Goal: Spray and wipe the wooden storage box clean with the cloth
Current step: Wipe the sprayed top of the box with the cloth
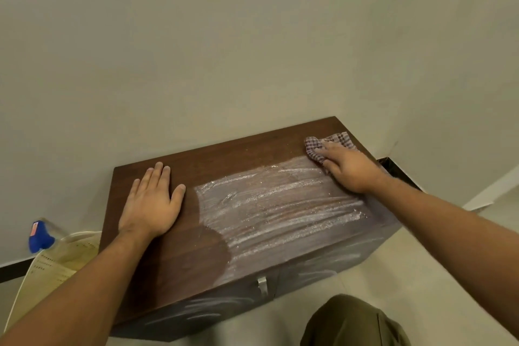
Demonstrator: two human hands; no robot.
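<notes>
A dark wooden storage box stands against the wall, its lid streaked with white wet smears across the middle and right. My right hand presses a checked cloth onto the lid's far right corner. My left hand lies flat on the dry left part of the lid, fingers apart, holding nothing. A spray bottle with a blue head stands on the floor left of the box, apart from both hands.
A pale printed bag or sheet lies against the box's left side. My knee in olive trousers is in front of the box. The wall runs close behind; a dark gap shows at the right corner.
</notes>
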